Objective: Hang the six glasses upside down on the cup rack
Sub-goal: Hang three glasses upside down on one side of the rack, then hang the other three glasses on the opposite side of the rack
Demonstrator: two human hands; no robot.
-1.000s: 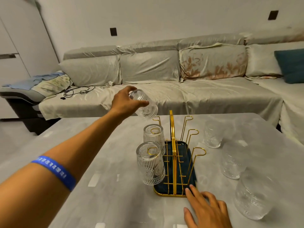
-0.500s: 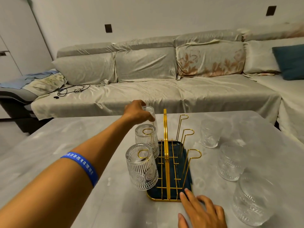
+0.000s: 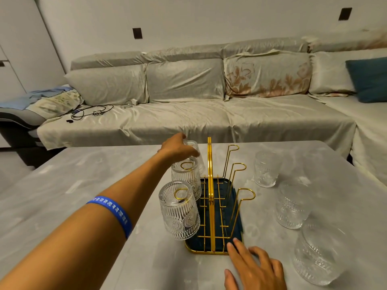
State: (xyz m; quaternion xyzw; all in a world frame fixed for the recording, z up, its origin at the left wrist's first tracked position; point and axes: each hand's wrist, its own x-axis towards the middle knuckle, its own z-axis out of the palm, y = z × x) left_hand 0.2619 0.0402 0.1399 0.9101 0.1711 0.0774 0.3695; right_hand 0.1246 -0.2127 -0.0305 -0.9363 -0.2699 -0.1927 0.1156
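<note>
A gold wire cup rack [image 3: 211, 185] with a dark blue tray stands mid-table. Two ribbed clear glasses hang upside down on its left prongs, the near glass [image 3: 180, 210] and the middle glass [image 3: 186, 176]. My left hand [image 3: 178, 147] grips a third glass [image 3: 195, 150], upside down over the far left prong. Its lower part is hidden behind the middle glass. My right hand [image 3: 253, 268] rests flat with fingertips on the tray's near right corner. Three glasses stand to the right: far [image 3: 266, 169], middle [image 3: 293, 204], near [image 3: 318, 250].
The grey table [image 3: 83, 195] ends at its far edge just behind the rack. A long covered sofa [image 3: 188, 114] runs beyond it, with cables [image 3: 90, 113] on its left seat. The three right prongs [image 3: 240, 178] of the rack are bare.
My left hand has tipped the third glass from tilted in the air to upside down and lowered it onto the far left prong. The right hand stays at the tray corner.
</note>
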